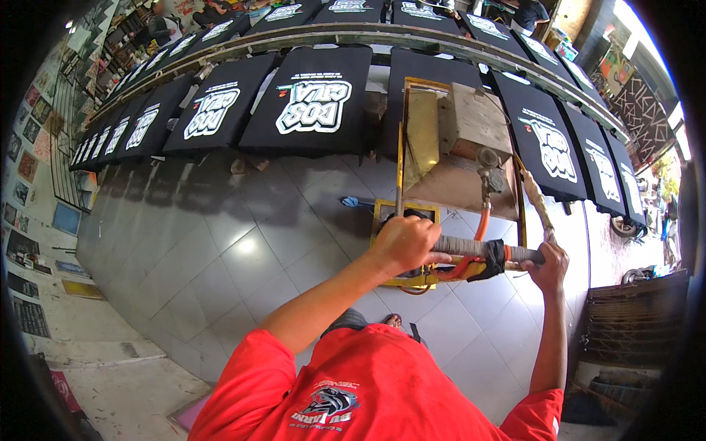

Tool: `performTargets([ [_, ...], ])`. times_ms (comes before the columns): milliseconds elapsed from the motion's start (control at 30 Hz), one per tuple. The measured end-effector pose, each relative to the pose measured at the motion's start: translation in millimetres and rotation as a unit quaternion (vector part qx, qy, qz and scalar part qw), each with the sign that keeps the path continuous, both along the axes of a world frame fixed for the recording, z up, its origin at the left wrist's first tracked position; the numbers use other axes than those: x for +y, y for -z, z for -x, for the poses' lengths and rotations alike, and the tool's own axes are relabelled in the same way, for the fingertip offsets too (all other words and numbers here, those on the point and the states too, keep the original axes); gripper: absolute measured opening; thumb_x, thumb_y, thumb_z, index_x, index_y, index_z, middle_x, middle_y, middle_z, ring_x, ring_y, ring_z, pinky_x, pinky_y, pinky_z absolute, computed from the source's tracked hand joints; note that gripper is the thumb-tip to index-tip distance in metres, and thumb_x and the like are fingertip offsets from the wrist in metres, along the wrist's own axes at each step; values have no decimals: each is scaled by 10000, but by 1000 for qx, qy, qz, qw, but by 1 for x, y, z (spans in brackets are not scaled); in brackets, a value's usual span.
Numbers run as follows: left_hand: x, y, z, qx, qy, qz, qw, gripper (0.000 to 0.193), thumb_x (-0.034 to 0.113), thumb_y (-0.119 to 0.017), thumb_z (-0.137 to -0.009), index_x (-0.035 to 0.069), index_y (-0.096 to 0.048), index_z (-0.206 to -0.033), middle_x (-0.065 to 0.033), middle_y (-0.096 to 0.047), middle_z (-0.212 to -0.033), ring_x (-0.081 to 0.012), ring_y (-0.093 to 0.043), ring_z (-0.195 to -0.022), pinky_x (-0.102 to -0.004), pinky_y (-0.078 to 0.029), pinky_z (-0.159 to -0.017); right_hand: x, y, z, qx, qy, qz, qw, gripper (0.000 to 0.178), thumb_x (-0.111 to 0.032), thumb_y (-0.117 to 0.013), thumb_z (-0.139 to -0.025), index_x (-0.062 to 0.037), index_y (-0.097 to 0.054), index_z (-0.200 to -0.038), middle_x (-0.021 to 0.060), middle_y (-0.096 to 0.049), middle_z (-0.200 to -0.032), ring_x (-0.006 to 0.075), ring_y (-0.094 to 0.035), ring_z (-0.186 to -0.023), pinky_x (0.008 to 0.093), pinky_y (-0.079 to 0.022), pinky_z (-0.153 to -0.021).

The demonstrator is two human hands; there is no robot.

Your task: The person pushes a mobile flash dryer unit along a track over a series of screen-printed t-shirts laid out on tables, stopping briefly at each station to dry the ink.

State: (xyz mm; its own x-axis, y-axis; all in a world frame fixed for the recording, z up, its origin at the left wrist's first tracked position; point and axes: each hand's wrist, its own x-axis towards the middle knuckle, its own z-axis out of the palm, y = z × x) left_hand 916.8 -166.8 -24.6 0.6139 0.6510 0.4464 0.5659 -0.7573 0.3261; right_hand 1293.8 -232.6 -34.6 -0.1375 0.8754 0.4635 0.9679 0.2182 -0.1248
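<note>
A wheeled-looking yellow metal frame (403,165) carries a grey metal box (474,121) and a round valve (487,157) with an orange hose (483,224). Its wrapped handlebar (471,245) runs across in front of me. My left hand (407,245) is closed round the bar's left end, by an upright rod. At the right end, my right hand (546,266) is wrapped round the bar, where a taped tube (539,202) meets it. Black tape (496,259) binds the bar between my hands. Part of the frame covers a black T-shirt (423,70) beyond it.
Black printed T-shirts (316,99) lie flat on a long row of boards, curving left and right. Behind a rail (353,33) runs a second row. A person (529,15) is at the far right. Grey tiled floor (257,228) lies between me and the boards.
</note>
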Motion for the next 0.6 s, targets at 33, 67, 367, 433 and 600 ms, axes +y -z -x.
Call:
performTargets([
  [33,2,0,-2,0,-7,-3,1000,550,598,-692,-786,76,-531,-720,-90,-607,-681,-284,-656,-665,-392,-516,-567,4,-3,0,-11,-1,-3,1000,626,-568,-818,-586,-59,-455,-632,90,-484,-579,306,-554,-555,429,-433,-550],
  [67,4,3,-4,-14,-5,-5,1000,563,606,-689,-784,71,-531,-714,-105,-604,-663,-299,-653,-650,-400,-518,-568,8,-5,-1,-23,-3,-7,1000,571,-501,-847,-538,-72,-479,-619,81,-515,-573,298,-575,-546,415,-456,-549],
  [367,34,13,2,14,-15,-5,1000,569,622,-714,-742,68,-581,-733,-95,-646,-724,-313,-671,-715,-436,-532,-627,26,-6,9,-22,9,4,1000,448,-355,-899,-541,-79,-561,-644,63,-598,-609,272,-620,-563,400,-501,-583],
  [433,42,13,9,19,-12,-21,1000,565,617,-725,-735,71,-578,-723,-95,-649,-725,-315,-670,-716,-431,-531,-620,30,-6,19,-18,13,-8,1000,438,-345,-904,-561,-77,-570,-654,60,-602,-612,268,-622,-562,397,-503,-581],
  [600,47,14,10,34,-31,-27,999,596,653,-702,-736,77,-555,-697,-102,-652,-709,-319,-668,-707,-432,-523,-591,39,-8,20,-37,6,-2,999,449,-358,-903,-572,-73,-567,-659,59,-593,-606,272,-619,-564,395,-499,-581],
])
